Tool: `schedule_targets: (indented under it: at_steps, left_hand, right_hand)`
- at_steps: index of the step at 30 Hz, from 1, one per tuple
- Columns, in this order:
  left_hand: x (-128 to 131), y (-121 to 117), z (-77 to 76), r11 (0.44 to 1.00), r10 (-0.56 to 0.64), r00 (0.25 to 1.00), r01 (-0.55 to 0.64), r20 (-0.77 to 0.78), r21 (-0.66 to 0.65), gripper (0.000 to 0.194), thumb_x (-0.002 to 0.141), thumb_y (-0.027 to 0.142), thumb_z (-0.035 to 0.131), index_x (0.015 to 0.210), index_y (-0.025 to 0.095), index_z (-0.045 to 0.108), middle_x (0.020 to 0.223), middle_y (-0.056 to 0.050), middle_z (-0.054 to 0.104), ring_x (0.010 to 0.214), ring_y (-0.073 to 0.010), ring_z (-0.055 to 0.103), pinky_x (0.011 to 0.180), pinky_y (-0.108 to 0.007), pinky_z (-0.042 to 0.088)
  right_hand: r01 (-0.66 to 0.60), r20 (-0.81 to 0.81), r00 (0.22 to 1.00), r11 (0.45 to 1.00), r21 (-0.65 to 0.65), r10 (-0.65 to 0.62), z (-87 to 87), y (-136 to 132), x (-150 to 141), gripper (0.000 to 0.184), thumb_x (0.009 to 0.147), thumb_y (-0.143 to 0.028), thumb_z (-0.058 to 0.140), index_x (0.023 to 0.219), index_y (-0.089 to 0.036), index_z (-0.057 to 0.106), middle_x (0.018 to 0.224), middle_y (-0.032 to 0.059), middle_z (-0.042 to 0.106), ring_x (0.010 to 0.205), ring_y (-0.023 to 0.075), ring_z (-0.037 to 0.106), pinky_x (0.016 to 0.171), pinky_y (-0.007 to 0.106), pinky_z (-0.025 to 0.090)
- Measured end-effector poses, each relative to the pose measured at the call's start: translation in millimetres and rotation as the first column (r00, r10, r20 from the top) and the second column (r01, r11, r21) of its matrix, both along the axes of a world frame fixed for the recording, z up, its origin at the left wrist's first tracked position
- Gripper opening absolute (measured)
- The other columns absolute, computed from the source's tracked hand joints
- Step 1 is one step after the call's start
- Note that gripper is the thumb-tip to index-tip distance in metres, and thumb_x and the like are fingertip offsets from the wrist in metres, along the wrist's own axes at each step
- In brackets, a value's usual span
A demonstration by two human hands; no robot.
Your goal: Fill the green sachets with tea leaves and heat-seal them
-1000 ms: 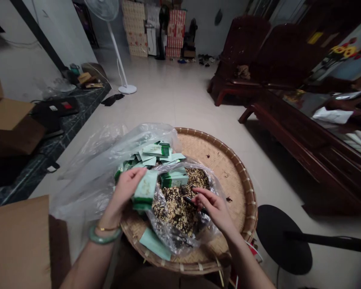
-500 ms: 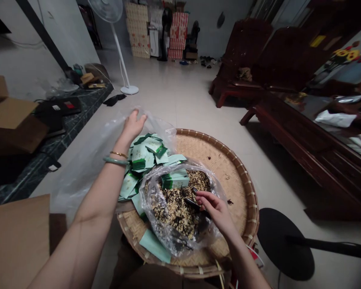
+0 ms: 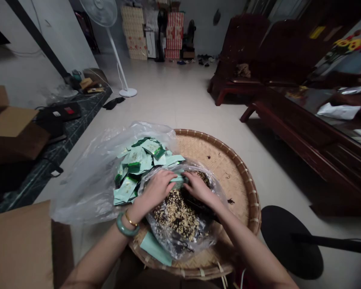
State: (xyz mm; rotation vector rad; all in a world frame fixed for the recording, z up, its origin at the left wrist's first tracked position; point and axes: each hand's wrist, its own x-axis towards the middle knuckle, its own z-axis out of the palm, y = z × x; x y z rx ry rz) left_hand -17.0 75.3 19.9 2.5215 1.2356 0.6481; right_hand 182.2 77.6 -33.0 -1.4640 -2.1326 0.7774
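Note:
On a round woven bamboo tray (image 3: 228, 160) lies an open clear plastic bag (image 3: 212, 237) holding a loose mix of pale flakes and dark bits (image 3: 180, 216). Over its far side, my left hand (image 3: 160, 185) and my right hand (image 3: 197, 186) face each other, fingers closed on the ends of light green packets (image 3: 178, 179). My fingers partly hide the packets, so I cannot tell how many they hold. A dark, long object (image 3: 195, 200) shows under my right hand, mostly hidden. Left of it, several filled green packets (image 3: 138, 160) are heaped on a larger clear bag (image 3: 87, 184).
One flat green packet (image 3: 155, 248) lies at the tray's near edge. Cardboard boxes (image 3: 21, 245) stand at the left. A black round stand base (image 3: 291, 241) is on the floor at right. Beyond are a white fan (image 3: 128, 92) and a dark wooden table (image 3: 301, 140).
My left hand has come back from the larger bag to the green packets in the smaller bag. My right hand has moved up and left to their other end. The larger bag has sagged.

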Motion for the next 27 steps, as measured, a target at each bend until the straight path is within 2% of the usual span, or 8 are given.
schedule_targets:
  at_steps: [4,8,11,14,17,20,24,27]
  left_hand:
    - [-4.4,-15.5,-35.7,0.984,0.146,0.989,-0.141,-0.033,0.107,0.029,0.088,0.016,0.052,0.116,0.014,0.060,0.122,-0.015,0.061,0.115,-0.0275,0.053,0.096,-0.047,0.047]
    - [-6.4,-9.8,-28.0,0.987,0.107,0.994,-0.108,0.010,0.122,0.024,0.091,0.015,0.047,0.110,0.016,0.062,0.100,-0.010,0.069,0.097,-0.0236,0.060,0.085,-0.041,0.052]
    - [3.1,15.0,-8.0,0.983,0.113,0.993,-0.114,0.012,0.142,0.026,0.091,0.012,0.046,0.111,0.016,0.062,0.103,-0.009,0.069,0.097,-0.0221,0.060,0.087,-0.038,0.050]
    - [21.1,53.7,4.0,0.991,0.136,0.979,-0.136,-0.153,0.007,0.025,0.088,0.014,0.052,0.110,0.017,0.062,0.103,-0.011,0.069,0.102,-0.0237,0.060,0.091,-0.038,0.047]
    - [36.5,89.4,2.5,0.977,0.203,0.960,-0.212,-0.192,-0.031,0.025,0.081,0.027,0.065,0.101,0.011,0.063,0.095,-0.017,0.070,0.096,-0.0311,0.063,0.085,-0.041,0.048]
    - [42.1,112.4,-6.2,0.958,0.279,0.946,-0.287,-0.167,-0.026,0.043,0.085,0.036,0.059,0.116,0.007,0.053,0.107,-0.024,0.065,0.106,-0.0344,0.060,0.089,-0.044,0.045]
    - [33.4,135.6,-15.9,0.976,0.201,0.967,-0.211,-0.156,-0.053,0.070,0.071,0.028,0.073,0.129,0.005,0.042,0.137,-0.030,0.044,0.131,-0.0387,0.040,0.104,-0.046,0.035]
    - [19.1,156.5,-12.1,0.986,0.138,0.979,-0.150,-0.148,-0.069,0.074,0.073,0.020,0.067,0.135,-0.001,0.033,0.147,-0.032,0.029,0.140,-0.0370,0.025,0.111,-0.046,0.027]
  right_hand:
    - [-0.025,-0.008,1.000,0.999,-0.027,0.025,-4.9,-0.1,0.0,0.035,0.074,-0.007,0.063,0.109,-0.014,0.060,0.106,0.0125,0.066,0.098,0.0246,0.061,0.088,0.038,0.047]
    - [-0.022,-0.032,0.999,0.999,-0.023,0.021,-3.9,-2.3,4.0,0.037,0.073,-0.009,0.066,0.109,-0.016,0.060,0.106,0.0105,0.065,0.098,0.0238,0.061,0.088,0.037,0.047]
    - [0.040,-0.048,0.998,0.999,-0.002,-0.040,-6.4,2.2,3.5,0.052,0.073,-0.014,0.067,0.123,-0.018,0.053,0.120,0.0134,0.059,0.110,0.0265,0.056,0.095,0.041,0.043]
    - [0.054,-0.080,0.995,0.998,0.015,-0.052,-12.2,9.5,-0.9,0.060,0.073,-0.016,0.068,0.129,-0.016,0.048,0.128,0.0156,0.056,0.119,0.0290,0.052,0.101,0.045,0.038]
    - [0.028,-0.104,0.994,0.999,0.027,-0.025,-16.5,13.8,-3.8,0.057,0.074,-0.018,0.066,0.129,-0.014,0.049,0.127,0.0162,0.057,0.118,0.0293,0.052,0.102,0.046,0.038]
    - [0.010,-0.094,0.996,0.999,0.036,-0.007,-16.9,13.0,-1.5,0.055,0.076,-0.018,0.064,0.129,-0.014,0.048,0.129,0.0169,0.056,0.120,0.0288,0.052,0.103,0.045,0.038]
    - [0.005,-0.061,0.998,0.999,0.034,-0.003,-14.5,9.5,5.0,0.053,0.077,-0.019,0.064,0.128,-0.012,0.050,0.132,0.0185,0.054,0.121,0.0292,0.051,0.103,0.043,0.038]
    - [0.006,-0.065,0.998,0.999,0.039,-0.003,-13.5,9.2,8.9,0.053,0.079,-0.019,0.062,0.130,-0.013,0.048,0.132,0.0174,0.055,0.122,0.0286,0.051,0.103,0.044,0.038]
